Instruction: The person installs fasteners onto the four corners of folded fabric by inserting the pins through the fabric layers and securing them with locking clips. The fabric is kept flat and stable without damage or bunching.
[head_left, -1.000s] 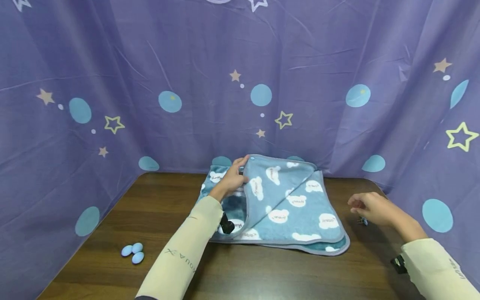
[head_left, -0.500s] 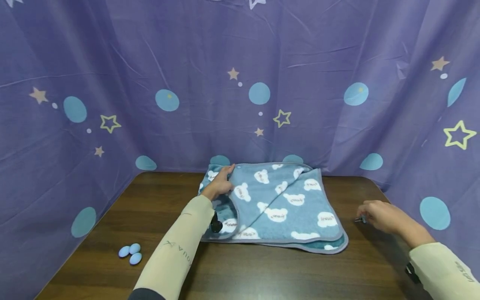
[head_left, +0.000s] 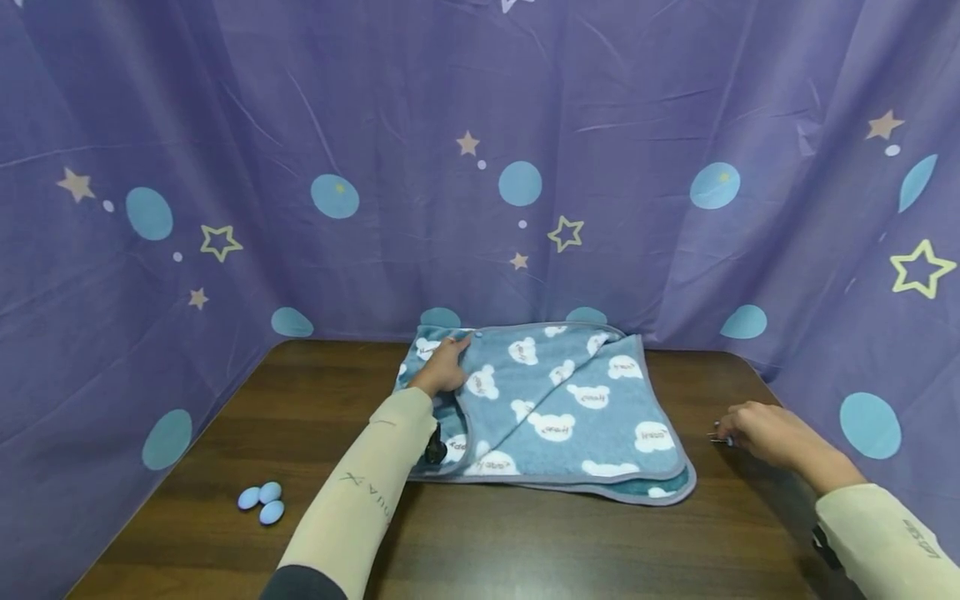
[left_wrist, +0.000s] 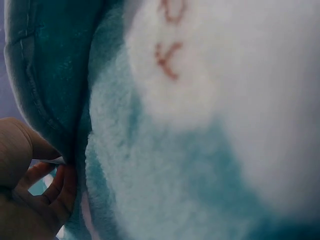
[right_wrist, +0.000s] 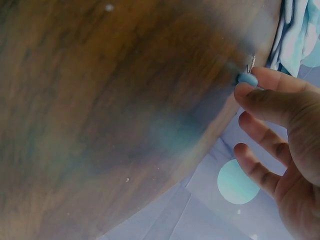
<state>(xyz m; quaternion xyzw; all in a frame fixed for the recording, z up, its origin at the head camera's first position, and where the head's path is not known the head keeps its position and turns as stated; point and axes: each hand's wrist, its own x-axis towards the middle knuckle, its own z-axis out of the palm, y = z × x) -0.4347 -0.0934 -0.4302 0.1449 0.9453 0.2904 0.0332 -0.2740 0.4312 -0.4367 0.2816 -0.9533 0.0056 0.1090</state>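
Observation:
A folded teal blanket [head_left: 600, 433] with white bear heads and a grey border lies at the back middle of the table. My left hand [head_left: 444, 367] is at its back left corner; the left wrist view shows thumb and fingers [left_wrist: 64, 187] pinching the grey edge. A small light-blue spot [head_left: 477, 334] shows on the fabric beside that hand's fingertips. To the right of the blanket, my right hand [head_left: 757, 429] pinches a small blue piece with thin metal prongs [right_wrist: 247, 79], like a blanket pin, between thumb and index finger, low over the table.
Several parts of the brown wooden table [head_left: 570, 542] show around the blanket. Three light-blue oval pieces [head_left: 260, 500] lie together at the front left. A purple curtain [head_left: 420, 167] with stars and dots hangs behind and on both sides.
My left hand has drawn the blanket's upper layer leftward and down flatter. My right hand has lowered onto the small blue pronged piece and now pinches it.

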